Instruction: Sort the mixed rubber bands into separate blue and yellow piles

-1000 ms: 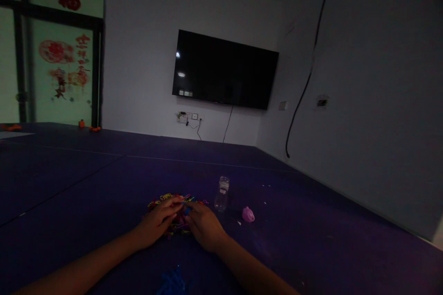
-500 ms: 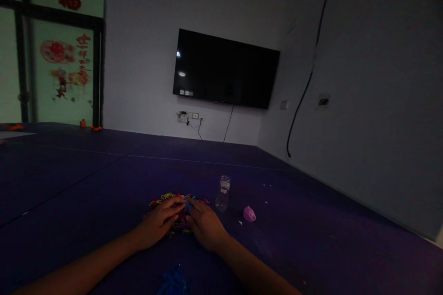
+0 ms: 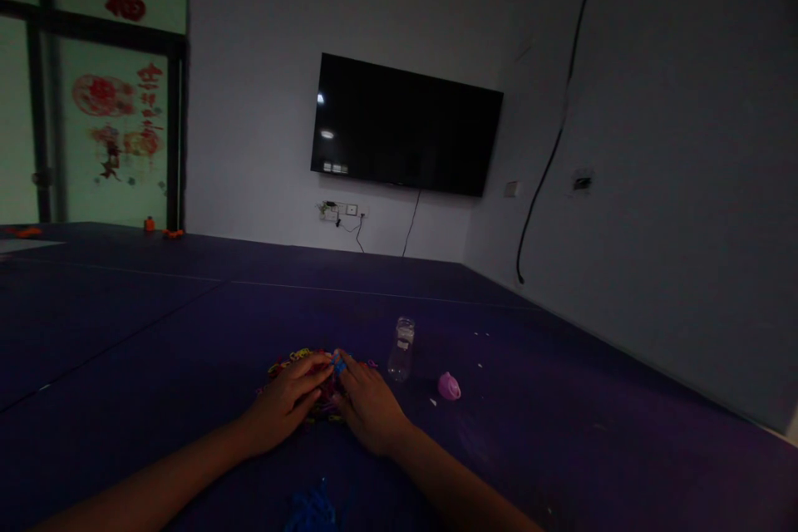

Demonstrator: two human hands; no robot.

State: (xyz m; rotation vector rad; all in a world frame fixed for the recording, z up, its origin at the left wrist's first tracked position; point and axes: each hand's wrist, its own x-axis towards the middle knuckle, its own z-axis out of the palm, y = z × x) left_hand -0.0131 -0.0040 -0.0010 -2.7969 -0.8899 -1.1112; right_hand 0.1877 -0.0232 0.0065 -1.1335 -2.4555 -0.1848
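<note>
A pile of small colourful loops (image 3: pixel 293 359), perhaps rubber bands, lies on the dark purple surface (image 3: pixel 187 332). Both hands rest on this pile. My left hand (image 3: pixel 287 403) lies over its left part with the fingers curled towards the middle. My right hand (image 3: pixel 367 407) covers the right part, and its fingertips meet the left hand's at a small blue piece (image 3: pixel 338 362). The room is dim, so whether either hand grips that piece is unclear.
A small clear bottle (image 3: pixel 401 348) stands just right of the pile, and a pink lid-like object (image 3: pixel 447 386) lies further right. A blue clump (image 3: pixel 312 507) sits near the bottom edge. A black wall screen (image 3: pixel 405 126) hangs ahead, and the white wall (image 3: pixel 654 224) borders the surface on the right.
Both hands have stayed on the pile. The fingertips have shifted slightly forward, and the small blue piece now shows between them.
</note>
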